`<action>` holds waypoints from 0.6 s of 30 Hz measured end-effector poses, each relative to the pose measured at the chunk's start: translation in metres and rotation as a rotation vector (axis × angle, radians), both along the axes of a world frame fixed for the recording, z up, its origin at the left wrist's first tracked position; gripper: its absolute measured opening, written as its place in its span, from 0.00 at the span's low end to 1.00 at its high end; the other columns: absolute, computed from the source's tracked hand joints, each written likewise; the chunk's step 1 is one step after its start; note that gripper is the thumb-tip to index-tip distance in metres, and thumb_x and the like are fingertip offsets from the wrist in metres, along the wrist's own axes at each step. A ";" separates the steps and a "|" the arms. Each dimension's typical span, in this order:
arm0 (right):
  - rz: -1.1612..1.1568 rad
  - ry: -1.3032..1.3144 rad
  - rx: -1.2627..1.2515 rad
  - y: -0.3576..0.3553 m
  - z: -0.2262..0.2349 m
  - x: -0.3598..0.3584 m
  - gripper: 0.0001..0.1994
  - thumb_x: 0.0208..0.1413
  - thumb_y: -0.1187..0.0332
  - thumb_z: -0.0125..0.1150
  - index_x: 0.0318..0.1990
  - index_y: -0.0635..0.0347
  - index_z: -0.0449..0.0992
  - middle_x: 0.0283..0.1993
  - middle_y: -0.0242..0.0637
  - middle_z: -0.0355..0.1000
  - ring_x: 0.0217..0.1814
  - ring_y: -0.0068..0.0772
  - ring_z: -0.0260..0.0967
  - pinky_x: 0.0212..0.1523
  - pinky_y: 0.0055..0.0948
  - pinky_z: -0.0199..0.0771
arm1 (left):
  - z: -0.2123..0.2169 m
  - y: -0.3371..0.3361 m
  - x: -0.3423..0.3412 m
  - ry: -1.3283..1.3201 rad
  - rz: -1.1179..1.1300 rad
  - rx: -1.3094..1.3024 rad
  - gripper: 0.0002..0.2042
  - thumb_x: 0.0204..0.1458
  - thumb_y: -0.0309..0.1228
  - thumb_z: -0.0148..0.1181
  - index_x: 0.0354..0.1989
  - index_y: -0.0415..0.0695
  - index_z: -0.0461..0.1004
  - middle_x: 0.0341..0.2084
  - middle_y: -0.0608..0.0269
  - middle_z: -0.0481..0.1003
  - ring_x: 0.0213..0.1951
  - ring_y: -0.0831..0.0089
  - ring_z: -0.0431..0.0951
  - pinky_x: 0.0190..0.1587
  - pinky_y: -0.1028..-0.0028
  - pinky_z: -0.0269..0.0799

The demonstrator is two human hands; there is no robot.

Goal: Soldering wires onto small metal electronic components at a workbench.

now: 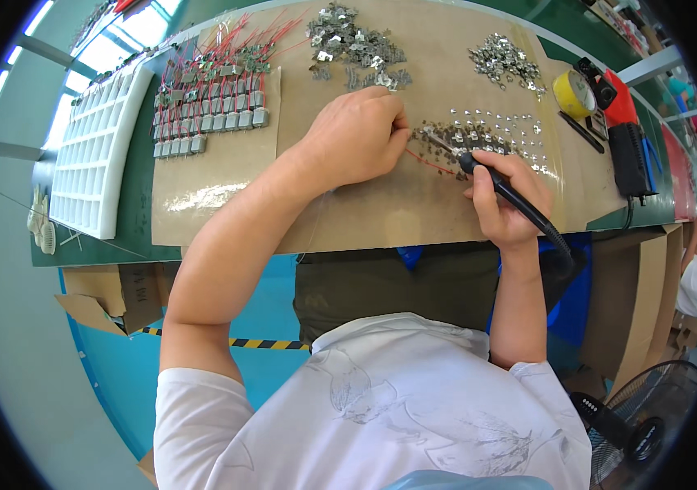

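Note:
My right hand point(513, 200) grips a black soldering iron point(532, 214), its tip reaching left over a patch of small metal pieces point(479, 137) on the brown board. Beside it, my left hand point(357, 135) is closed in a pinch. A thin red wire point(434, 165) runs from its fingertips toward the right, low over the board. What sits at the wire's pinched end is hidden by the fingers. Rows of small bright metal pieces point(520, 131) are laid out just beyond the iron.
Grey motors with red wires point(222, 106) stand in rows at the left, by a white compartment tray point(99, 155). Two piles of metal parts, one left point(357, 41) and one right point(505, 59), lie farther back. Yellow tape point(574, 93) and a black box point(629, 161) are at right.

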State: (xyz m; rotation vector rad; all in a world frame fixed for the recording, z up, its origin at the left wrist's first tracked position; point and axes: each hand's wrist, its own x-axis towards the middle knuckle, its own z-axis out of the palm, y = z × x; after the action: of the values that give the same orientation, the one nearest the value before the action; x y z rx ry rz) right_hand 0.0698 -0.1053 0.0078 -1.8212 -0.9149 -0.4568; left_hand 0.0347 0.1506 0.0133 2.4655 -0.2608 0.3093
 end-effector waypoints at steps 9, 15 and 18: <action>0.016 0.027 0.020 0.000 0.002 0.002 0.07 0.54 0.80 0.71 0.41 0.67 0.85 0.28 0.40 0.79 0.25 0.31 0.76 0.28 0.26 0.73 | -0.001 -0.003 0.004 0.020 0.018 0.032 0.07 0.58 0.30 0.68 0.36 0.39 0.82 0.35 0.53 0.81 0.38 0.54 0.84 0.43 0.58 0.79; 0.024 0.007 0.017 0.001 0.001 0.004 0.07 0.54 0.80 0.71 0.41 0.66 0.85 0.28 0.39 0.79 0.25 0.30 0.75 0.28 0.26 0.72 | -0.001 -0.004 0.004 0.022 0.024 0.034 0.07 0.58 0.30 0.68 0.36 0.39 0.82 0.34 0.53 0.81 0.38 0.54 0.84 0.43 0.58 0.79; 0.019 0.028 0.025 0.000 0.001 0.003 0.07 0.54 0.80 0.71 0.41 0.66 0.85 0.27 0.38 0.78 0.25 0.29 0.74 0.27 0.26 0.72 | -0.002 -0.004 0.005 0.008 0.009 0.038 0.07 0.58 0.31 0.68 0.36 0.39 0.82 0.34 0.53 0.81 0.38 0.54 0.84 0.43 0.58 0.79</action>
State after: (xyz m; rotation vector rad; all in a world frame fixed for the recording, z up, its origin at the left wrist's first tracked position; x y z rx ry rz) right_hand 0.0727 -0.1050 0.0088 -1.7905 -0.9026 -0.4283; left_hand 0.0396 0.1464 0.0108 2.5051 -0.2537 0.3008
